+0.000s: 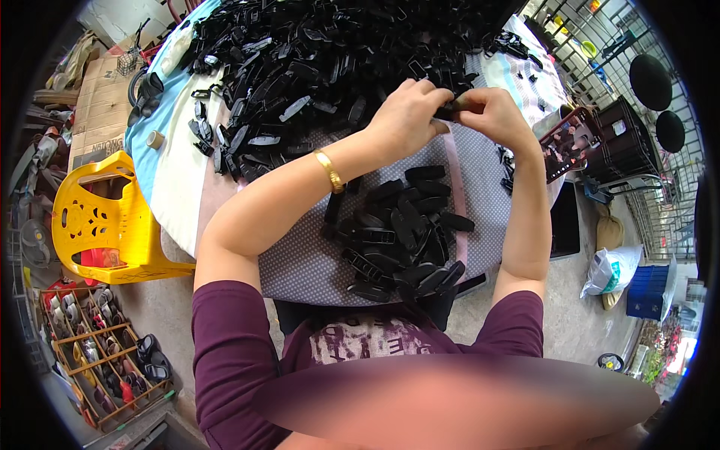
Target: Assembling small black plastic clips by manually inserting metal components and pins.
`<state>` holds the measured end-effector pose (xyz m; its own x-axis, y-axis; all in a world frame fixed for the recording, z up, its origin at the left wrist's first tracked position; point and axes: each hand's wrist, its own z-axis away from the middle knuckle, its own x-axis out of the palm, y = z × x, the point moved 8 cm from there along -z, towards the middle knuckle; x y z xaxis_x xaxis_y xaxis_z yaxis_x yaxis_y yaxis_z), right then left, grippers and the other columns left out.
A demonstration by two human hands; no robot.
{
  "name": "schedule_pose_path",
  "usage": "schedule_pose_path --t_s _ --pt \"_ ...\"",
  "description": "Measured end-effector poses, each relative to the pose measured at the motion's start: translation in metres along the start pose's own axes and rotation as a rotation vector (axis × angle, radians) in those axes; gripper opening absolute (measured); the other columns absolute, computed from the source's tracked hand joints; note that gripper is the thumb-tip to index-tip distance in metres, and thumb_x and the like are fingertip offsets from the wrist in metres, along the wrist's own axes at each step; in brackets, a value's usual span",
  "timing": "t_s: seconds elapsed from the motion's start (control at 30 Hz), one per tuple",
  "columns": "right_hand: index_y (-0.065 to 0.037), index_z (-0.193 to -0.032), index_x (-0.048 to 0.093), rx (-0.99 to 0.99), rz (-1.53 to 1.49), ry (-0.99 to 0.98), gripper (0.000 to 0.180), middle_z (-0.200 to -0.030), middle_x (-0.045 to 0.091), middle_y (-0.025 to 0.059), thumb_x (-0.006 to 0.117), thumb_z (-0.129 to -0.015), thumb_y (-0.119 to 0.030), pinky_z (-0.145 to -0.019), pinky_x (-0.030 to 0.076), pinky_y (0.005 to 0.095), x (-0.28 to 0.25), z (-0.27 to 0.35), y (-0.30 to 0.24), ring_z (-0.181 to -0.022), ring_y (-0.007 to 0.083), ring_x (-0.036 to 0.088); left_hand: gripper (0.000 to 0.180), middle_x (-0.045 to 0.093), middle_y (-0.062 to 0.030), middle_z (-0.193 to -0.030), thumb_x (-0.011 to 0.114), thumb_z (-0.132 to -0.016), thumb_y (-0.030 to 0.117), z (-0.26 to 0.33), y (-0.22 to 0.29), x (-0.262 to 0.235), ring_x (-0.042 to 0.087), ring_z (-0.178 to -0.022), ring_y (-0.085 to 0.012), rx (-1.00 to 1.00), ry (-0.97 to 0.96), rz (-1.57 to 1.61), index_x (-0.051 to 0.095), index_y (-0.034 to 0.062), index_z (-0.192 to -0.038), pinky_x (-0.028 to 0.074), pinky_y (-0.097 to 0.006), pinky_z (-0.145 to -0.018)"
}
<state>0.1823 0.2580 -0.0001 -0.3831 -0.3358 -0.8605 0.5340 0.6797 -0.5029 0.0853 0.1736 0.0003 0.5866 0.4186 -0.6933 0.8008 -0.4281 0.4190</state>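
1 black part (447,113) is pinched by the left hand (415,112) and right hand (495,114) above the table (296,255). The smaller pile (409,221) is judged finished; the large heap (330,64), outstanding.

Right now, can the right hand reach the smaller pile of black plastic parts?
Probably yes: nothing visible separates the right hand from the smaller pile, though that hand seems to grip a dark part.

Glossy, probably plastic black pieces (406,223), matt tablecloth (300,251)
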Motion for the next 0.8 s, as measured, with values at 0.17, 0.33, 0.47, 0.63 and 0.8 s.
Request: schedule_pose_path --t_s 0.17,0.33,0.47,0.63,0.8 --pt "0.002 -0.089 0.067 0.007 -0.683 -0.128 0.020 -0.071 0.063 0.0044 0.067 -0.077 -0.014 -0.060 0.049 0.0212 0.017 0.001 -0.028 -0.063 0.0085 0.059 0.030 0.062 -0.0064 -0.095 0.068 -0.078 0.002 0.015 -0.014 -0.031 0.061 -0.082 -0.0102 -0.185 0.069 0.771 0.057 0.0001 -0.106 0.051 -0.023 -0.074" --pt "0.001 -0.095 0.061 -0.080 -0.876 -0.110 0.020 -0.078 0.061 0.0044 0.066 -0.079 -0.011 -0.063 0.050 0.0232 0.028 0.004 -0.049 -0.069 0.0105 0.060 0.023 0.061 -0.0047 -0.093 0.063 -0.080 0.000 0.040 -0.025 -0.057 0.058 -0.083 -0.0081 -0.391 0.148 0.998 0.052 0.0004 -0.101 0.050 -0.021 -0.073" --pt "0.000 -0.103 0.058 -0.113 -1.308 -0.167 0.025 -0.087 0.060 0.0072 0.059 -0.079 -0.004 -0.067 0.053 0.0270 0.039 0.001 -0.056 -0.072 0.0152 0.062 0.028 0.059 -0.0068 -0.094 0.064 -0.081 0.004 0.059 -0.038 -0.076 0.054 -0.079 -0.0084 -0.521 0.078 0.687 0.052 0.0017 -0.106 0.047 -0.020 -0.075" --pt "0.001 -0.114 0.056 -0.072 -1.125 -0.151 0.034 -0.095 0.063 0.0068 0.063 -0.082 -0.007 -0.073 0.053 0.0263 0.068 0.006 -0.079 -0.081 0.0150 0.065 0.047 0.057 -0.0094 -0.099 0.065 -0.079 0.006 0.076 -0.035 -0.061 0.058 -0.080 -0.0111 -0.730 -0.142 0.841 0.046 -0.0018 -0.121 0.050 -0.022 -0.074" --pt "0.004 -0.107 0.061 -0.113 -0.972 -0.082 0.022 -0.095 0.062 0.0058 0.058 -0.088 -0.008 -0.068 0.053 0.0245 0.071 0.006 -0.081 -0.080 0.0136 0.063 0.049 0.053 -0.0145 -0.110 0.061 -0.082 0.004 0.080 -0.040 -0.070 0.060 -0.097 -0.0186 -0.623 0.025 1.032 0.039 -0.0038 -0.125 0.051 -0.029 -0.086"
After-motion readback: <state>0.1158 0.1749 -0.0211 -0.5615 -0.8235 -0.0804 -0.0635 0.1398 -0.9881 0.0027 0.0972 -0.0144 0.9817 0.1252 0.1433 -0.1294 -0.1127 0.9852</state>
